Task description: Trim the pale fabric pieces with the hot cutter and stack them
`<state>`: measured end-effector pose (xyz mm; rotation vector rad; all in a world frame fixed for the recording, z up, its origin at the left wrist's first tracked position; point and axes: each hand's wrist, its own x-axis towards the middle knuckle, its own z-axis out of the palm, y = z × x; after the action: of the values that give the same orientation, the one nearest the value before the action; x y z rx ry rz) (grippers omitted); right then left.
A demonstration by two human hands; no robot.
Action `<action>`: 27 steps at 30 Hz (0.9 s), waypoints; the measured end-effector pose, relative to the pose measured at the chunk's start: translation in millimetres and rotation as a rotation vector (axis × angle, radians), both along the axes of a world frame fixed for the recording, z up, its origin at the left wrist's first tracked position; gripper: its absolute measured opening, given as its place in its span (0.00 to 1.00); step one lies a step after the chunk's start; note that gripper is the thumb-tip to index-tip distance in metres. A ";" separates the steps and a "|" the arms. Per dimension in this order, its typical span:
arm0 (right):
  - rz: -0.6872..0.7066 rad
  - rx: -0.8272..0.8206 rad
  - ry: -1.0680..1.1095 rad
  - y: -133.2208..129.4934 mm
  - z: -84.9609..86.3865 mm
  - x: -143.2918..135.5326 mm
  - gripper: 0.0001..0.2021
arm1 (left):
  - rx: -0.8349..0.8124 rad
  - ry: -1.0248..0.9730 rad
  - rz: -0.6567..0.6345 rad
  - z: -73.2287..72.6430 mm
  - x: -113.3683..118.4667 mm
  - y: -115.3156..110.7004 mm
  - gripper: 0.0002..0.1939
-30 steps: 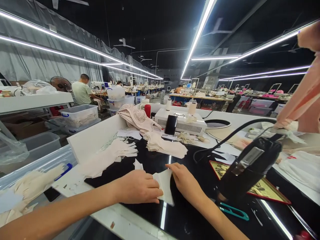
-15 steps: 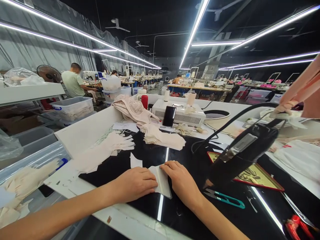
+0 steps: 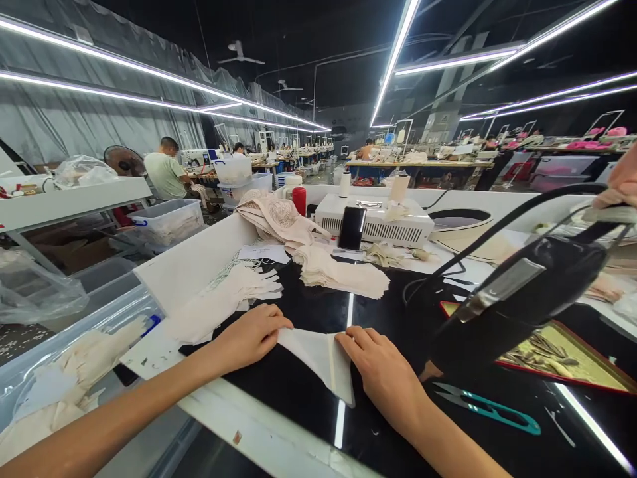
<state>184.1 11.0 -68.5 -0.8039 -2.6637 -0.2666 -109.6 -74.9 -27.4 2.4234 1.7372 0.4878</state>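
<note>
Lower right of the frame, we see teal thread snips (image 3: 490, 408) on the black table (image 3: 393, 312). A red cup (image 3: 299, 200) and a dark phone (image 3: 352, 228) stand mid-frame, a clear bin (image 3: 166, 222) at left.

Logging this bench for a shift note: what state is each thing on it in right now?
Left hand: flat on the fabric piece's left tip.
Right hand: pressing its right end.
Fabric piece: spread flat on the black table.
Thread snips: lying untouched.
Phone: propped upright, screen dark.
Cut pieces: stacked.
</note>
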 end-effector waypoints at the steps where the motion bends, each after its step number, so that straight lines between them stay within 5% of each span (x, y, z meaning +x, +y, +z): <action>1: 0.004 0.012 0.004 0.1 -0.7 0.2 0.29 | -0.014 0.007 0.008 2.3 -0.7 -3.3 0.20; 17: 0.098 0.186 0.104 6.6 -13.2 4.4 0.31 | 0.001 0.130 0.210 19.1 -40.0 -43.5 0.18; 23: 0.179 0.327 0.301 -19.9 24.4 15.5 0.32 | 0.002 0.055 0.054 10.1 -14.9 -34.8 0.17; 27: 0.285 0.436 0.493 -37.9 51.2 68.7 0.18 | 0.106 0.018 -0.164 2.5 17.4 -28.7 0.11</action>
<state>252.8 -26.9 -17.3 -0.2956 -2.1084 -0.4817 -92.2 -103.6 -24.9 2.6236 1.5383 0.5520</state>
